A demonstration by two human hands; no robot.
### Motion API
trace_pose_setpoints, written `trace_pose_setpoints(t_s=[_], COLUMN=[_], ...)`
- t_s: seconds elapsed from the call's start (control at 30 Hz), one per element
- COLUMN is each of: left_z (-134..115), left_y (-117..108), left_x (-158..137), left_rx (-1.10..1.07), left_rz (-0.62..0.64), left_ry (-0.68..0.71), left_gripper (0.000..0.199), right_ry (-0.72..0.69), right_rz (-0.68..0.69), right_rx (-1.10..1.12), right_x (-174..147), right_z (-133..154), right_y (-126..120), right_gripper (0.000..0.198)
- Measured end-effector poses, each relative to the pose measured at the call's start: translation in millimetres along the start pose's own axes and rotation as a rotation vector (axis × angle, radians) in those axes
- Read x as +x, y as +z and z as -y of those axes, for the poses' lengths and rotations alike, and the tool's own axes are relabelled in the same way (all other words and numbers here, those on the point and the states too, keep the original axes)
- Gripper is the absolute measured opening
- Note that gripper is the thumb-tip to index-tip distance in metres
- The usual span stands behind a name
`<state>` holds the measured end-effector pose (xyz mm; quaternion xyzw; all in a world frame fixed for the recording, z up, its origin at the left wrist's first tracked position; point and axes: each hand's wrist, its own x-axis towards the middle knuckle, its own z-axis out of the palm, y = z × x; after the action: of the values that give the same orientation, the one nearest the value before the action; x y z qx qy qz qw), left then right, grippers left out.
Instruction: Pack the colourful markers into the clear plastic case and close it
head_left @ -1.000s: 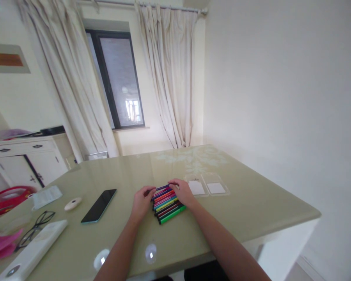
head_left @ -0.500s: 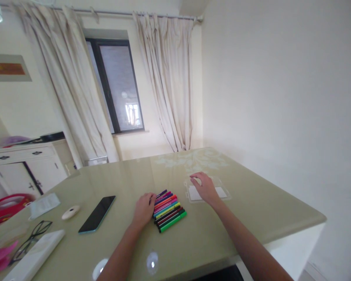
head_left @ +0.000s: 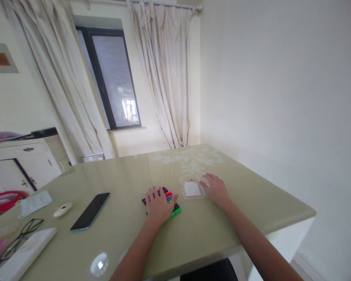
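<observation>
Several coloured felt-tip pens [head_left: 175, 212] lie side by side in a row on the table. My left hand [head_left: 159, 205] rests flat over them with its fingers spread, hiding most of the row; a green pen shows at the near end. To the right is a clear plastic case [head_left: 181, 187], opened out flat, with a white card [head_left: 192, 189] in its left half. Over the case's right half lies my right hand [head_left: 218, 190], fingers apart and slightly bent, touching or just above it; I cannot tell which.
On the left of the table [head_left: 123, 175] lie a black phone [head_left: 90, 212], a small cream oval object [head_left: 62, 210], a face mask [head_left: 36, 203], glasses [head_left: 20, 236] and a long white box [head_left: 32, 255]. A red basket [head_left: 2, 203] is at the far left. A wall stands along the right.
My left hand has moved from beside the pens' left ends onto the top of them. My right hand has shifted right across the case, uncovering the white card. The view has tilted slightly.
</observation>
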<state>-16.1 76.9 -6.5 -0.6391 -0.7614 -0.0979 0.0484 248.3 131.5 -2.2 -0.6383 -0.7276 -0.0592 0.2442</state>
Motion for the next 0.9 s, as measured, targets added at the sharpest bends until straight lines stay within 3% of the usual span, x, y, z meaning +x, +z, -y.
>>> trace_pose_setpoints(t_s=[0.23, 0.47, 0.67, 0.9], left_z=[16.0, 24.9, 13.8, -6.6], left_y=[5.0, 4.2, -0.8, 7.7], left_x=[1.8, -6.7, -5.8, -9.2], left_rx=[-0.048, -0.059, -0.058, -0.072], left_rz=[-0.001, 0.015, 0.045, -0.027], left_ry=[0.146, 0.165, 0.118, 0.091], left_gripper=[0.084, 0.083, 0.087, 0.083], right_ry=[0.072, 0.063, 0.05, 0.058], right_rz=[0.163, 0.181, 0.193, 0.187], right_rx=[0.023, 0.016, -0.034, -0.022], right_x=[-4.4, -7.0, -8.9, -10.9], right_z=[4.7, 10.2, 13.7, 15.5], right_y=[3.6, 2.3, -1.9, -5.0], right_gripper=[0.045, 0.044, 0.042, 0.04])
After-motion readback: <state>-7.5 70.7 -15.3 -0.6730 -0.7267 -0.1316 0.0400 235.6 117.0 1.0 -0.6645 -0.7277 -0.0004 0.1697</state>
